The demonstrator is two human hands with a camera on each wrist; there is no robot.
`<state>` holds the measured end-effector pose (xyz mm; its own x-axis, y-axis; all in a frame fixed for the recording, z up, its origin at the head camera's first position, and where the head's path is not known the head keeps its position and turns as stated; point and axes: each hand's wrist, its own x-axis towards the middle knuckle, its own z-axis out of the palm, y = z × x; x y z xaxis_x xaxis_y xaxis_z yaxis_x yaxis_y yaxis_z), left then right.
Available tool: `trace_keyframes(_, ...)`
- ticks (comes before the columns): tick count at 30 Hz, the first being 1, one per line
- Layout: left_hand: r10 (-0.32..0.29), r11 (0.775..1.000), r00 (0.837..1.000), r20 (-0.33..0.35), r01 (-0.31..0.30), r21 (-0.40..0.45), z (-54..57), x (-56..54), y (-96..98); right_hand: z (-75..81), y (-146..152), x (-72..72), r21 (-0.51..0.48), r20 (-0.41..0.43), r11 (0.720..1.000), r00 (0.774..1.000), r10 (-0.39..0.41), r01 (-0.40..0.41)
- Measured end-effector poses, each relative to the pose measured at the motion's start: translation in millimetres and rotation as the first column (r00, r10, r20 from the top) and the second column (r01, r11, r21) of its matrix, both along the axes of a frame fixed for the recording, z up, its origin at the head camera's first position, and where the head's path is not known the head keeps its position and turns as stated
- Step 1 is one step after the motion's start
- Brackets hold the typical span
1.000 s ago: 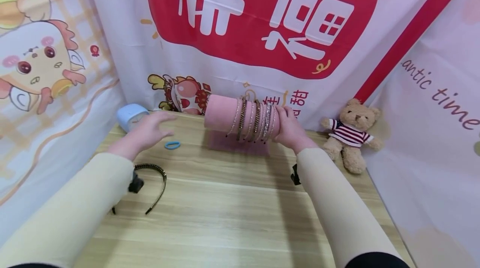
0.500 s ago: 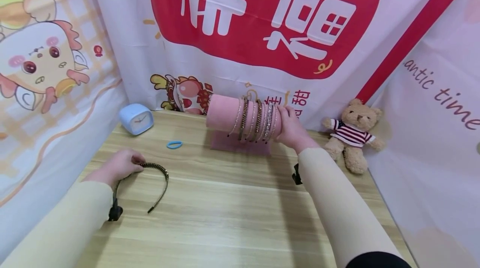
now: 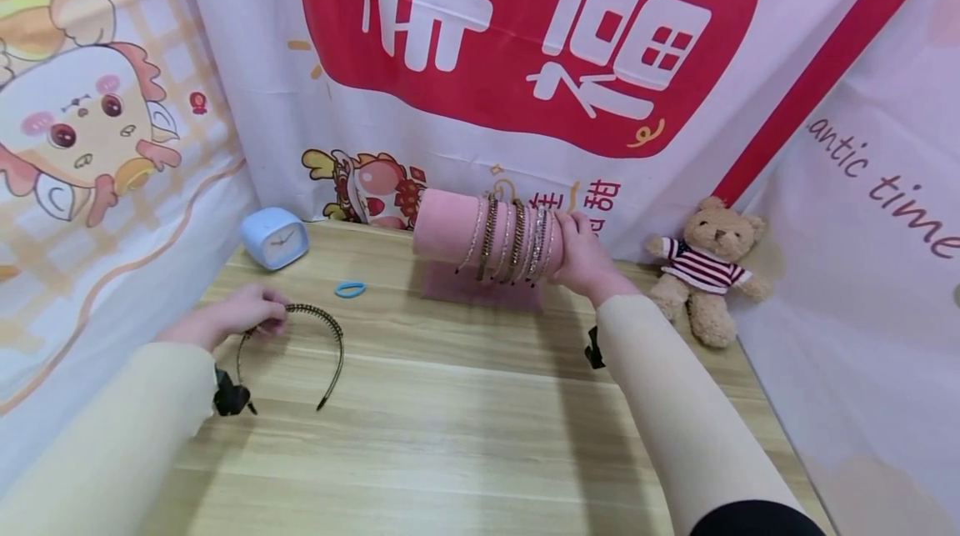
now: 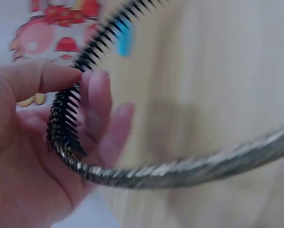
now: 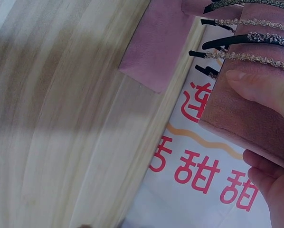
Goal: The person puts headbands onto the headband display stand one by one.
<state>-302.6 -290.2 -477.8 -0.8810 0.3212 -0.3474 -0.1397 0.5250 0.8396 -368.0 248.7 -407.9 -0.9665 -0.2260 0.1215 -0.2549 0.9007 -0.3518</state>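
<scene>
My left hand [image 3: 243,313] pinches a dark, glittery headband [image 3: 342,348] between thumb and fingers, near the top of its arch. In the left wrist view, black comb-like teeth line the inside of this headband [image 4: 180,177], and its beaded outer side is blurred. Toward the back of the table, my right hand [image 3: 587,262] grips the right end of a pink padded roll stand [image 3: 445,226]. Several beaded and sparkly headbands [image 3: 516,242] sit side by side around the roll. In the right wrist view, the thumb of my right hand [image 5: 270,95] lies along the roll beside the end headband.
A light blue clock [image 3: 276,239] stands at the back left of the wooden table [image 3: 450,436]. In front of it lies a small blue ring [image 3: 349,289]. A teddy bear [image 3: 708,269] in a striped shirt sits at the back right, against the printed cloth walls.
My left hand has come back from beside the clock, taken hold of the headband on the table and raised it slightly. The right hand has stayed on the stand.
</scene>
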Motion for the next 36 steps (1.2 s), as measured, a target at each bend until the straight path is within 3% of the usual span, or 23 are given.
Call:
trace_keyframes(3, 0.013, 0.996, 0.98, 0.197, -0.031, 0.088, 18.9, -0.7, 2.7, 0.7, 0, 0.5, -0.006, -0.002, 1.0, 1.0, 0.005, -0.005)
trace_keyframes(6, -0.005, 0.99, 0.954, 0.3, -0.038, 0.137, 33.1, 1.0, 8.5, 1.1, 1, 0.8, -0.008, 0.01, 1.0, 1.0, -0.001, 0.001)
trace_keyframes(10, -0.104, 0.976, 0.94, 0.325, 0.034, 0.213, 44.9, 3.1, 23.7, 1.3, 2, 0.3, -0.011, 0.03, 1.0, 0.999, -0.012, 0.013)
trace_keyframes(14, -0.179, 0.957, 0.935, 0.306, 0.093, 0.274, 60.5, 2.8, 43.0, 0.8, 2, 0.2, -0.014, 0.041, 1.0, 0.999, -0.015, 0.015)
trace_keyframes(18, -0.176, 0.944, 0.951, 0.253, 0.09, 0.319, 80.3, -2.3, 59.7, 0.0, 2, -0.5, -0.017, 0.035, 1.0, 0.999, -0.007, 0.007)
trace_keyframes(23, -0.053, 0.923, 0.981, 0.188, -0.024, 0.384, 100.9, -13.9, 77.0, -0.7, 2, -1.6, -0.007, 0.023, 1.0, 1.0, -0.01, 0.01)
trace_keyframes(26, 0.055, 0.89, 0.984, 0.172, -0.126, 0.438, 106.2, -23.2, 87.1, -1.3, 2, -1.8, -0.008, 0.02, 1.0, 1.0, -0.012, 0.012)
trace_keyframes(31, 0.209, 0.811, 0.96, 0.185, -0.276, 0.515, 110.9, -39.0, 107.0, -2.4, 3, -2.1, -0.011, 0.014, 1.0, 1.0, -0.011, 0.011)
trace_keyframes(34, 0.273, 0.756, 0.941, 0.199, -0.338, 0.561, 115.1, -46.8, 120.8, -2.6, 3, -2.0, -0.011, 0.023, 1.0, 1.0, -0.02, 0.02)
trace_keyframes(36, 0.294, 0.74, 0.937, 0.19, -0.349, 0.575, 117.1, -51.1, 129.6, -2.2, 2, -1.7, -0.016, 0.03, 1.0, 0.999, -0.018, 0.018)
